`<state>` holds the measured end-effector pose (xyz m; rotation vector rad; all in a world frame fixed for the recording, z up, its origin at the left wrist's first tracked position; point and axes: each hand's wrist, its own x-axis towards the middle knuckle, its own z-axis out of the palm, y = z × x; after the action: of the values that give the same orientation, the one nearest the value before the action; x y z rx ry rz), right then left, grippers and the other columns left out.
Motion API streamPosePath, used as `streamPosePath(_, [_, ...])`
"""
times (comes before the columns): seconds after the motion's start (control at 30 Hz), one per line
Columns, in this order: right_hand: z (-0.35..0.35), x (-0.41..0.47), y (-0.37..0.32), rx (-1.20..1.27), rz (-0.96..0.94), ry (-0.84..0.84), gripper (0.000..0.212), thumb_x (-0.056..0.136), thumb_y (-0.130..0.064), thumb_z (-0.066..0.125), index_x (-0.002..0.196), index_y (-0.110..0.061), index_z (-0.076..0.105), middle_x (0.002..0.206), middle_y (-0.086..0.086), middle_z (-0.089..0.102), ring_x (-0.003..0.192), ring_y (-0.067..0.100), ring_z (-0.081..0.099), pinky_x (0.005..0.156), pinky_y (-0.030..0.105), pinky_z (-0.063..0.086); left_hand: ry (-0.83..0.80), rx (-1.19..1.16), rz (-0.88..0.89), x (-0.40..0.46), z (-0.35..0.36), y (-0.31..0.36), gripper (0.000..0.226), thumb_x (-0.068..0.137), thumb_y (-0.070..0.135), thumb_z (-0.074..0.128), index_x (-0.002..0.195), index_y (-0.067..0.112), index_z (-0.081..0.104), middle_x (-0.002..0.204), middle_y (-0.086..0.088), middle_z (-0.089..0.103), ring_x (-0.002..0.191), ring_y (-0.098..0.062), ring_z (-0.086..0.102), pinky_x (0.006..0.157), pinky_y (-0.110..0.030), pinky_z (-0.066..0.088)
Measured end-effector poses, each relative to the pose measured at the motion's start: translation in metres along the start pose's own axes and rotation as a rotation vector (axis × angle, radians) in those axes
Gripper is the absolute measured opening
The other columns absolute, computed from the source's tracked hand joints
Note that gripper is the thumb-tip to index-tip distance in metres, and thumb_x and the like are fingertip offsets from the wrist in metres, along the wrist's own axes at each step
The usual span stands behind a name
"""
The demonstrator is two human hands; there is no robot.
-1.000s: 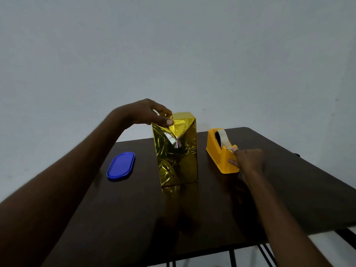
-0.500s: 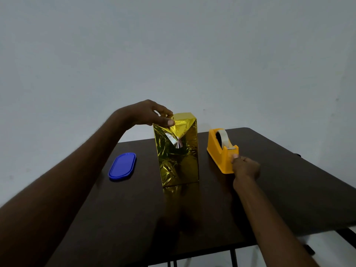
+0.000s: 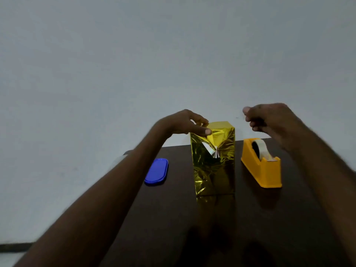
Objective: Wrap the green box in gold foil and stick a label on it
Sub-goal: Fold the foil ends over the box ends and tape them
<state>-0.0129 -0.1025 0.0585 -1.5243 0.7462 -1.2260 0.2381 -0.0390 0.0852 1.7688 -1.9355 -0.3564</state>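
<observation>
Worktop (image 3: 250, 218) of dark wood carries three things, and on its left lies a blue oval lid (image 3: 157, 172), flat and apart from everything else. Just right of it the left hand (image 3: 183, 123) reaches in over the top near corner of the box (image 3: 213, 166), thumb and fingers (image 3: 207, 131) pinching a folded flap of the gold foil (image 3: 221, 132) down against that corner. The box stands upright near the middle of the worktop, and no green shows anywhere on the sides in view; the foil is creased and gathers to a small silvery point on the near face, where the folds meet. Further right, the right hand (image 3: 269, 120) is lifted above and just beyond the orange tape dispenser (image 3: 262, 166), clear of it, its fingers curled toward the thumb; it is blurred, and I cannot tell whether a piece of tape is held between them. The dispenser sits just beside the box, not touching it, with its roll of tape (image 3: 260, 149) in place. As a judgement, the wrapping is nearly finished: the sides look covered and the top end is being closed, so taping that flap down looks to be the step in hand. No label is visible on the box or on the worktop, so sticking it on appears to remain.
</observation>
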Motion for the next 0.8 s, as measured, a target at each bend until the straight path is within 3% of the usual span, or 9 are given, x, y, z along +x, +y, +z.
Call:
streamPosePath(0.2, [0.042, 0.044, -0.042, -0.572, 0.038, -0.325, 0.028, 0.082, -0.026, 0.077, 0.089, 0.0, 0.07, 0.078, 0.008, 0.067, 0.065, 0.015, 0.052, 0.058, 0.025, 0.045, -0.014, 0.027, -0.004, -0.001, -0.001, 0.002, 0.055, 0.084, 0.043, 0.073, 0.133, 0.023, 0.06, 0.13, 0.003, 0.06, 0.114, -0.015, 0.056, 0.09, -0.03, 0.051])
streamPosePath(0.33, [0.064, 0.062, -0.044, -0.781, 0.099, -0.447, 0.033, 0.08, -0.031, 0.078, 0.088, 0.0, 0.071, 0.082, 0.008, 0.069, 0.066, 0.016, 0.048, 0.057, 0.025, 0.039, -0.008, 0.016, -0.011, -0.001, 0.0, 0.002, 0.052, 0.084, 0.042, 0.073, 0.131, 0.022, 0.062, 0.128, 0.0, 0.06, 0.114, -0.017, 0.056, 0.087, -0.029, 0.05])
streamPosePath(0.5, [0.078, 0.073, -0.04, -0.871, 0.136, -0.48, 0.035, 0.082, -0.029, 0.078, 0.092, 0.004, 0.071, 0.077, 0.007, 0.065, 0.055, 0.011, 0.04, 0.047, 0.021, 0.03, -0.007, 0.004, -0.006, -0.001, -0.001, 0.001, 0.045, 0.084, 0.039, 0.073, 0.123, 0.019, 0.067, 0.121, 0.001, 0.063, 0.11, -0.017, 0.058, 0.091, -0.034, 0.05])
streamPosePath(0.6, [0.083, 0.075, -0.036, -0.981, 0.118, -0.486, 0.043, 0.08, -0.033, 0.079, 0.095, 0.007, 0.071, 0.078, 0.009, 0.061, 0.057, 0.013, 0.04, 0.048, 0.022, 0.031, 0.002, -0.025, -0.008, -0.001, -0.001, 0.0, 0.043, 0.083, 0.039, 0.075, 0.123, 0.026, 0.067, 0.122, 0.004, 0.063, 0.11, -0.014, 0.057, 0.088, -0.029, 0.05])
streamPosePath(0.7, [0.083, 0.074, -0.032, -1.124, 0.05, -0.397, 0.049, 0.077, -0.043, 0.08, 0.082, 0.002, 0.063, 0.068, 0.008, 0.057, 0.057, 0.016, 0.046, 0.052, 0.025, 0.038, 0.001, -0.039, -0.004, -0.002, -0.001, 0.001, 0.044, 0.083, 0.037, 0.075, 0.125, 0.027, 0.066, 0.119, 0.008, 0.061, 0.107, -0.012, 0.056, 0.082, -0.024, 0.05])
streamPosePath(0.8, [0.07, 0.074, -0.025, -1.102, 0.08, -0.307, 0.055, 0.075, -0.048, 0.081, 0.071, 0.001, 0.054, 0.061, 0.009, 0.054, 0.051, 0.018, 0.046, 0.051, 0.026, 0.039, -0.007, -0.028, -0.002, -0.001, 0.0, 0.002, 0.05, 0.084, 0.038, 0.073, 0.131, 0.024, 0.062, 0.118, 0.006, 0.058, 0.106, -0.012, 0.053, 0.074, -0.023, 0.047])
